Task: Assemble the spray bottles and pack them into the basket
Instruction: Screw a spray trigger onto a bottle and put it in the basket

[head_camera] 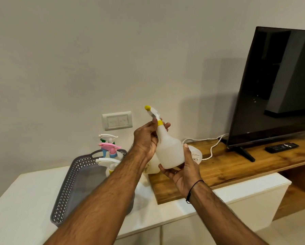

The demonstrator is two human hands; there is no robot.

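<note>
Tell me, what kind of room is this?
Probably a living room at home: a big television stands on a wooden shelf, a remote control lies beside it, and a wall socket is nearby.
</note>
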